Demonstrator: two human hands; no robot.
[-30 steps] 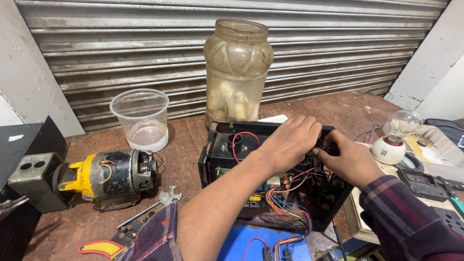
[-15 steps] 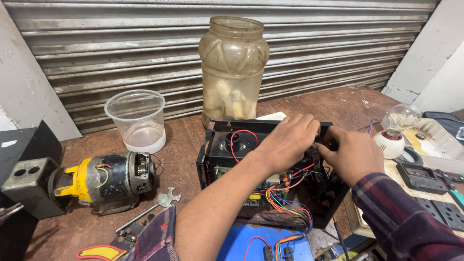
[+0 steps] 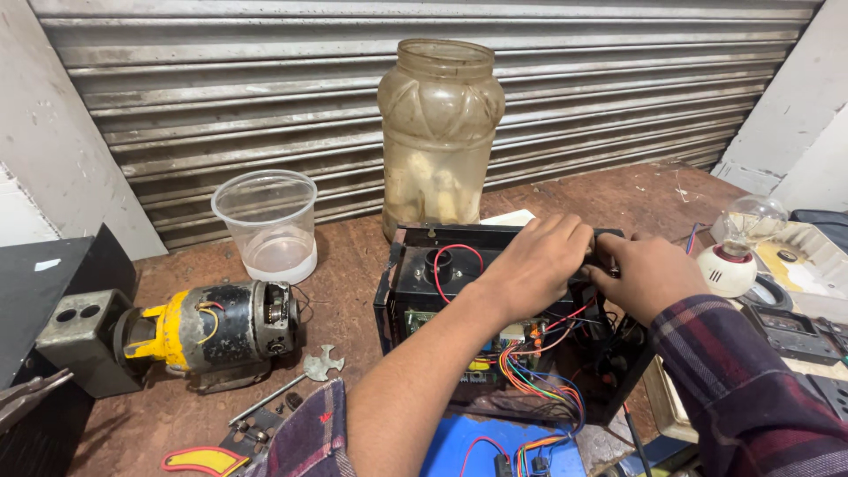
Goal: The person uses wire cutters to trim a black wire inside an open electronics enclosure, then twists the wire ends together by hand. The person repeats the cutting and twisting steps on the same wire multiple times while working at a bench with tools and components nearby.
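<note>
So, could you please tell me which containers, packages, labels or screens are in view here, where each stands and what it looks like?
Plastic jar: back centre by the shutter, tall, cloudy yellowish, pale contents.
Plastic cup: left of the jar, clear, round, whitish bottom.
White sticker: small, on the black box at far left.
Cream tray: far right, shallow, with a yellow patch.
No screens visible.

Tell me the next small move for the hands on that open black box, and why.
Probably steady the box with the left hand while the right hand eases along the rear top edge. Both hands grip that edge of the open black electronics box, and the coloured wires lie loose just beneath, so a slow move should avoid snagging them.
</note>
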